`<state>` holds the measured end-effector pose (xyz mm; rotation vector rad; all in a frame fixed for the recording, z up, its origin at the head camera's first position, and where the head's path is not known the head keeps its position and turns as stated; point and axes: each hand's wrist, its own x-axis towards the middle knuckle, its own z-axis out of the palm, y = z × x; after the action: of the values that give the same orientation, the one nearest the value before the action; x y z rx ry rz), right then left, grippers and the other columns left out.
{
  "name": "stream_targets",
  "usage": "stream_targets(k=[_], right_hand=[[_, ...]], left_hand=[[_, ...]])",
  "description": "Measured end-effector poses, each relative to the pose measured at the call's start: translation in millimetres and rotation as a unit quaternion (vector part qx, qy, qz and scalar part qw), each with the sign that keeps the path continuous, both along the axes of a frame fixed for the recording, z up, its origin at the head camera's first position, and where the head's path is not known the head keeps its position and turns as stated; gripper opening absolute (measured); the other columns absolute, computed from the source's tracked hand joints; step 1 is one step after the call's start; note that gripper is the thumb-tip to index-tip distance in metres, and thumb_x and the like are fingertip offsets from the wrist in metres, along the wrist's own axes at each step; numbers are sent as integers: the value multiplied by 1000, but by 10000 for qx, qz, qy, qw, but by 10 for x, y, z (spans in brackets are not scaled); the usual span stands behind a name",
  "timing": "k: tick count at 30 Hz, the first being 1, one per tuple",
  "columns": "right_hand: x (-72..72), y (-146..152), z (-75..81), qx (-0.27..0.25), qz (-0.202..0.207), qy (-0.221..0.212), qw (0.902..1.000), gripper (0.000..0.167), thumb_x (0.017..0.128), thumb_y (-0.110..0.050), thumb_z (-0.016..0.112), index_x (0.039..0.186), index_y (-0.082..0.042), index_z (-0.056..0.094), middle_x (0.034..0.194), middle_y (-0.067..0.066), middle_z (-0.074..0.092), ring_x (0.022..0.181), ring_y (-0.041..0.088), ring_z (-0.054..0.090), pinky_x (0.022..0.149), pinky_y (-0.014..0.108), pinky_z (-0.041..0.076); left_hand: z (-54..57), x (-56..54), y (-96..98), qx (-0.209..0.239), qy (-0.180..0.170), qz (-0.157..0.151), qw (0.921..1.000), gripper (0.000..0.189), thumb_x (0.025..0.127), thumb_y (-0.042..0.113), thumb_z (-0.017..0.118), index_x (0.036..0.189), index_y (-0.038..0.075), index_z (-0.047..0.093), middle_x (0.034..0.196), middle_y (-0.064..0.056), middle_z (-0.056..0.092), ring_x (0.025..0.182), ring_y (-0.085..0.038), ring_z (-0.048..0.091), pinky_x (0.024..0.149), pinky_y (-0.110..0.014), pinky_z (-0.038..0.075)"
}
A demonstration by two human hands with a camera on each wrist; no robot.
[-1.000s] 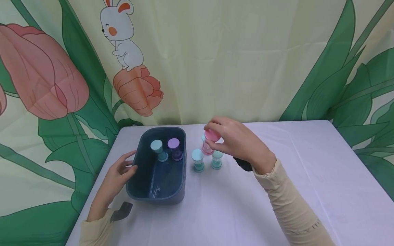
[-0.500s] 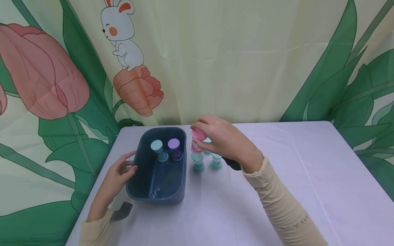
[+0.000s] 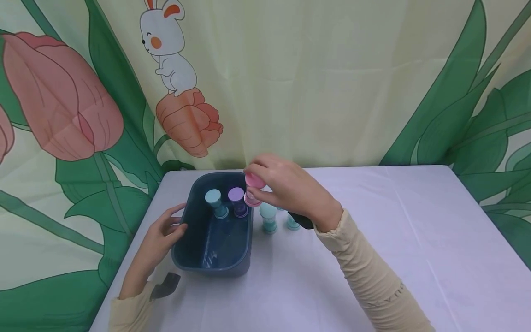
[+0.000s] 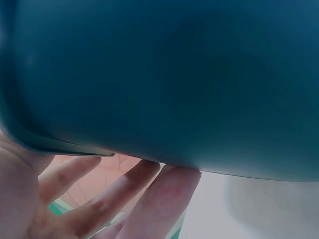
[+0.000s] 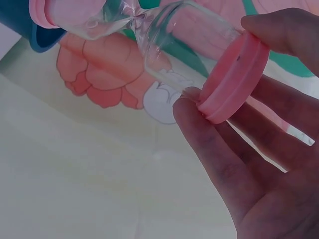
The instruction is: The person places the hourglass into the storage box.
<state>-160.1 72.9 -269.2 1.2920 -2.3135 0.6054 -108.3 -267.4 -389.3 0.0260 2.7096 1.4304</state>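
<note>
Pink hourglass, cap pinched by the right hand, at the right side of a navy bin (light-blue hourglass and purple hourglass stand inside); relaxed left hand touches the bin's opposite side.

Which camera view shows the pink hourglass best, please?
The right wrist view: there the pink hourglass appears large, and its narrow neck is visible. The head view shows it small, partly covered by the right hand. The left wrist view does not show it.
</note>
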Motion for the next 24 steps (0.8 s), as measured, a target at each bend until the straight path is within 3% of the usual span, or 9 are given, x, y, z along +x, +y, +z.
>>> stream_targets(k=[24], right_hand=[[10, -256, -149, 144, 79, -271, 9995, 32, 89, -19, 75, 117, -6, 68, 111, 4, 63, 103, 14, 58, 86, 23, 56]], left_hand=[[-2, -3, -1, -52, 2, 7, 10000, 61, 101, 34, 58, 155, 22, 33, 138, -26, 54, 123, -44, 57, 98, -60, 48]])
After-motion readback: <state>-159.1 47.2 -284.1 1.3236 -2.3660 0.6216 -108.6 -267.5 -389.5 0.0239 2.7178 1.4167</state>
